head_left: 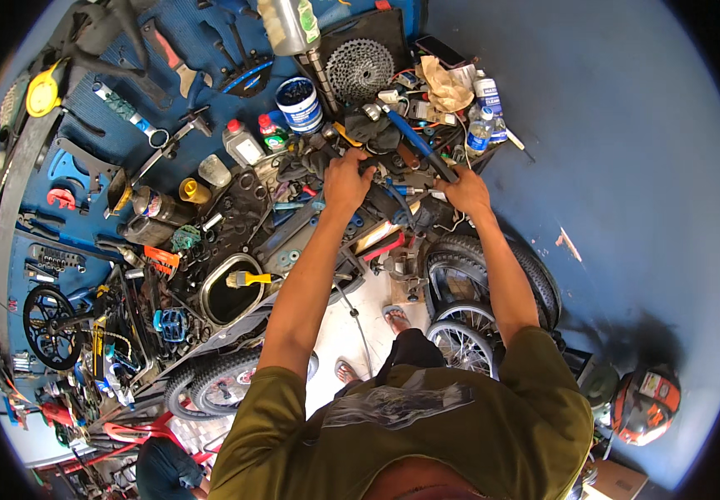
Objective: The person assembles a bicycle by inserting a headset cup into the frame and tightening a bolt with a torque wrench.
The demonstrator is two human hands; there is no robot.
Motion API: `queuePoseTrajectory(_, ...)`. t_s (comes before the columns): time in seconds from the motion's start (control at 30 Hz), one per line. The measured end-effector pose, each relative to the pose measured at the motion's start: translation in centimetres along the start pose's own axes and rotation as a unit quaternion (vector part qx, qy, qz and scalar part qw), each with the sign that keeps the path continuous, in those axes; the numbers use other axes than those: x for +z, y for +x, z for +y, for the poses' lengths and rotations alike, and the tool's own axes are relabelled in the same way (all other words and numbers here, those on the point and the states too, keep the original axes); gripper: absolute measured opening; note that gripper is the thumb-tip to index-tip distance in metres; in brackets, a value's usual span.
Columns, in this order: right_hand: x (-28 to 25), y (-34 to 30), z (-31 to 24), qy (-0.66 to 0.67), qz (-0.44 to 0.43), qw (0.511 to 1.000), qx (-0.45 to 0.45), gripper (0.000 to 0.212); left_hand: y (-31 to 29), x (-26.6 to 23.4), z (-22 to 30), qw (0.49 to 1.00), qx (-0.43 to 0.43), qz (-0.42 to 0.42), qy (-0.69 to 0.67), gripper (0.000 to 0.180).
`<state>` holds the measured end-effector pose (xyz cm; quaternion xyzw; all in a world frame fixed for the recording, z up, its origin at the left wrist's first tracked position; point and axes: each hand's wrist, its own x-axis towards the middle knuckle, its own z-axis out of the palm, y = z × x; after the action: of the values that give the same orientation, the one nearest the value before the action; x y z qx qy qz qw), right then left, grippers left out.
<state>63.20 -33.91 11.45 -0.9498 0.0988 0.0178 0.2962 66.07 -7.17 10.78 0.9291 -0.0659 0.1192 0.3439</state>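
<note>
My right hand (pixel 466 193) is closed round the dark grip end of a hammer (pixel 410 133) with a blue handle. Its metal head points away and to the left, over the cluttered bench. To the left, my left hand (pixel 347 182) reaches into the heap of tools and parts, with its fingers curled at a dark object that I cannot make out. Beside the hammer head lies a crumpled dark cloth or glove (pixel 372 129). Between my hands lie several small tools, among them a blue-handled one (pixel 406 190).
A tub of dark grease (pixel 299 106), a grey bottle (pixel 243 143) and a large bicycle cassette (pixel 360 71) stand at the back. A metal basin (pixel 225 307) with a yellow brush (pixel 247 279) sits at left. Bicycle wheels (pixel 460 267) stand below the bench at right, near a blue wall (pixel 626 167).
</note>
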Motion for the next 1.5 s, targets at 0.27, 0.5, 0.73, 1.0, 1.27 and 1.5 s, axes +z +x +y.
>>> queuePoseTrajectory(0.27, 3.5, 9.4, 0.9, 0.026, -0.027, 0.996, -0.083, 0.067, -0.3, 1.5, 0.5, 0.993, 0.046, 0.109, 0.005, 0.033)
queuePoseTrajectory(0.5, 0.2, 3.3, -1.7, 0.022, 0.057, 0.971, -0.232, 0.040, -22.5, -1.6, 2.4, 0.961, -0.121, -0.190, -0.162, 0.027)
queuePoseTrajectory(0.73, 3.9, -17.8, 1.2, 0.149, -0.439, 0.841, -0.279, 0.035, -37.4, -3.9, 2.6, 0.913, -0.244, -0.293, -0.143, 0.050)
queuePoseTrajectory(1.0, 6.0, -30.4, 6.1, 0.115, -0.469, 0.817, -0.316, 0.021, -44.2, -7.3, 1.3, 0.893, -0.248, -0.293, -0.235, 0.059)
queuePoseTrajectory(1.27, 7.3, -36.0, 5.7, 0.061, -0.364, 0.852, -0.371, 0.027, -49.1, -9.5, 2.9, 0.930, -0.208, -0.228, -0.197, 0.031)
queuePoseTrajectory(1.5, 3.7, -40.5, 5.0, 0.222, -0.533, 0.804, -0.144, 0.016, -51.0, -16.5, 5.1, 0.839, -0.301, -0.312, -0.328, 0.015)
